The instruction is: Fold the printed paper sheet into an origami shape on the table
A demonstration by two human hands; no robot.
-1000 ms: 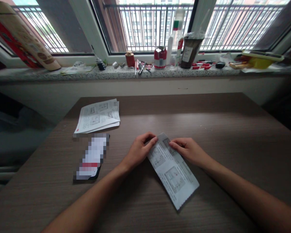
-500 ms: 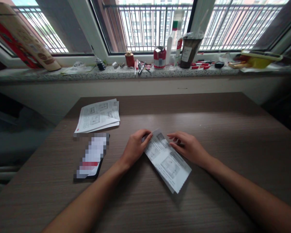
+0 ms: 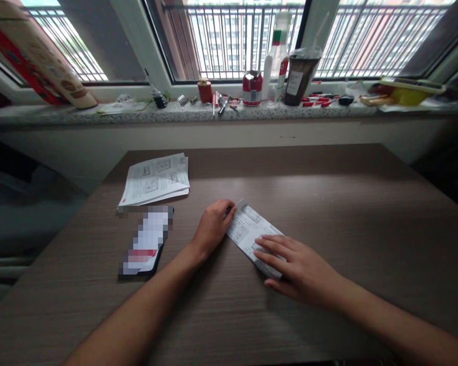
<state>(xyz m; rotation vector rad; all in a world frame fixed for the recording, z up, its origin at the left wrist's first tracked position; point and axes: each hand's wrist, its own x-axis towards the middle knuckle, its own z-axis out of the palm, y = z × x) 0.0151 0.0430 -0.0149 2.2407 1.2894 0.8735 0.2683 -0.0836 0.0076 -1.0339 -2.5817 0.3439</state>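
Head view: printed paper (image 3: 249,222) in left grip (image 3: 213,223).

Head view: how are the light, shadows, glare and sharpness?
Head view: daylight washes out parts of the window; pale sheen on the table; soft shadow below the right hand; print on the folded paper too soft to read; pixelation over much of the phone.

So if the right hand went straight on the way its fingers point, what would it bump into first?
The right hand lies over part of the folded paper; past that, it would probably meet the left hand first, though heights are unclear.
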